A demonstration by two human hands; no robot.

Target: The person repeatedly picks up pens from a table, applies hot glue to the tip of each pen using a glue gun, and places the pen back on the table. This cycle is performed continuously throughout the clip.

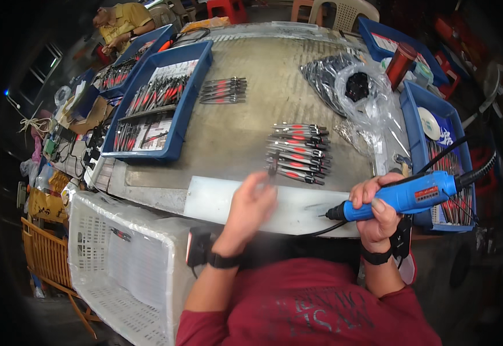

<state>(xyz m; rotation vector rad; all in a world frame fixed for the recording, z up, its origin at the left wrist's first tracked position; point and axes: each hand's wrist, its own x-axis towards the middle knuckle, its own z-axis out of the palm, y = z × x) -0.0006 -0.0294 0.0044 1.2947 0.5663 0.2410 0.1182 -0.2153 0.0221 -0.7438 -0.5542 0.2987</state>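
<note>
Indoors, the R hand (378,222) gripped a blue elec. screwdriver (414,196), its tip pointing left over a white board (211,197) on the table (228,135). The L hand (254,202), half-curled w/ a dark item (273,164) by its fingertips, was too blurred to confirm a hold, nr. red-and-black pens (299,153).

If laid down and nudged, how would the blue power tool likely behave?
The blue power tool in the right hand looks rigid, judging by its smooth, hard-looking body. Its rounded shape might let it roll, though the thick black cord at its rear could check or tug it.
</note>
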